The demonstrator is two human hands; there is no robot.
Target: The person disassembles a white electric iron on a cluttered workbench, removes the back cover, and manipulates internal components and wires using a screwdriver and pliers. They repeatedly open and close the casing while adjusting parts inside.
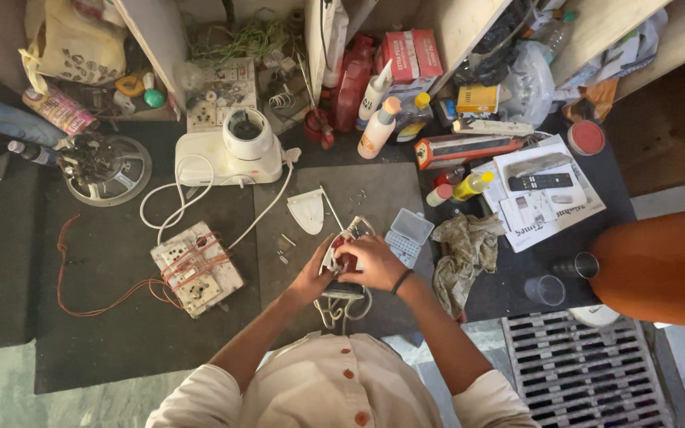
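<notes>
Dark mats cover the floor, clutter all round. Both hands meet on the iron [342, 265], just below the white cover [308, 212]: left hand [313, 273] clamped on its side to steady it, right hand [374, 261] gripping its top. Cord [341, 309] dangles below; parts box [407, 235] sits right, within reach.
</notes>
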